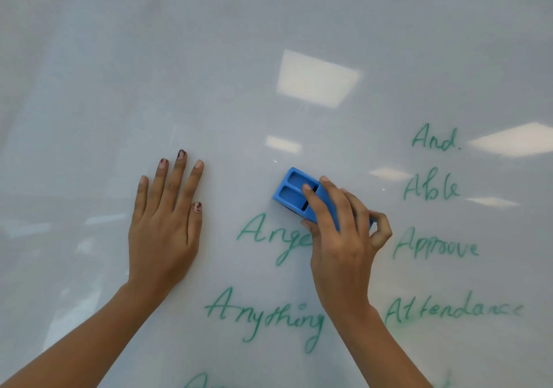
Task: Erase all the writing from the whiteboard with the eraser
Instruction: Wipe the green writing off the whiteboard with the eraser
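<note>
Gripping the blue eraser (302, 194) in my closed right hand (344, 238) at frame centre, left hand (166, 223) flat and empty on the whiteboard (119, 73), I was mid-erasure; next came wiping down across "Ange" (269, 235).

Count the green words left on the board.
6 readable: And, Able, Approve, Attendance, Ange partly behind right hand, Anything. Traces at the bottom edge.

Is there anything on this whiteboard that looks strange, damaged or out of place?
Nothing looks damaged. The whiteboard is clean above; green words remain lower down. The word "Attendance" has a faint green smudge under its start. The right hand holds the blue eraser above "Ange"; the left hand lies flat.
</note>
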